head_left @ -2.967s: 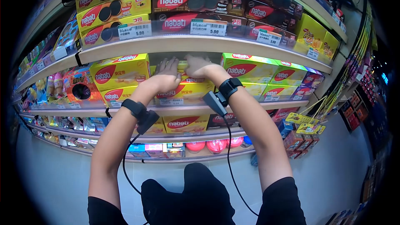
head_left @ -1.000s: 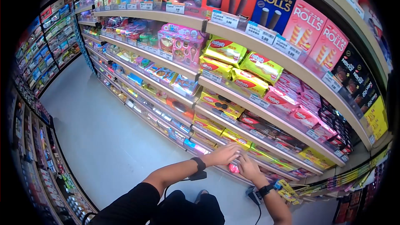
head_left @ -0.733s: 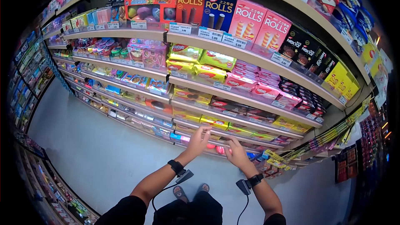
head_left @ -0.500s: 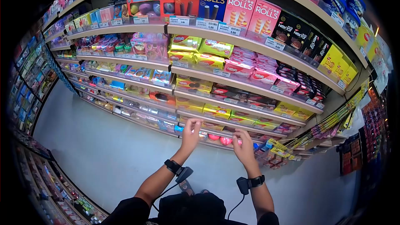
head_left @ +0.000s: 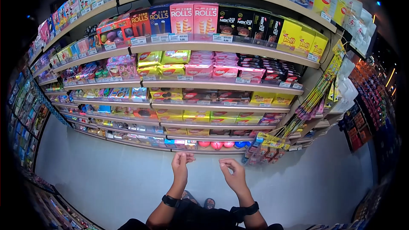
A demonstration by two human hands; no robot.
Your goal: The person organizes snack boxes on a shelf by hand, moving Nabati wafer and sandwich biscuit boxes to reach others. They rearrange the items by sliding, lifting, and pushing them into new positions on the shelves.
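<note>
My left hand (head_left: pixel 182 162) hovers over the floor in front of the lowest shelf, fingers loosely bent and holding nothing. To its right, my right hand (head_left: pixel 233 173) is also bare, with the thumb apart from the curled fingers. Neither hand touches the goods. Nearest beyond them, on the bottom shelf, lie pink balls (head_left: pixel 217 145). Higher up stand yellow nabati packs (head_left: pixel 177 56), pink nabati boxes (head_left: pixel 199 70), pink Rolls boxes (head_left: pixel 182 19), black Nextar boxes (head_left: pixel 245 23) and yellow Rolls boxes (head_left: pixel 304 39). Black bands circle both wrists.
Yellow packets (head_left: pixel 270 142) hang off the shelf's right end, below a bundle of long yellow sticks (head_left: pixel 313 91). Another stocked shelf (head_left: pixel 21 102) runs along the left side. Pale floor (head_left: pixel 110 174) stretches around my sandalled feet (head_left: pixel 208 203).
The view has turned to the right and levelled, so the shelves sit more squarely ahead. Both hands appear lower and further from the shelf edge, still with nothing in them.
</note>
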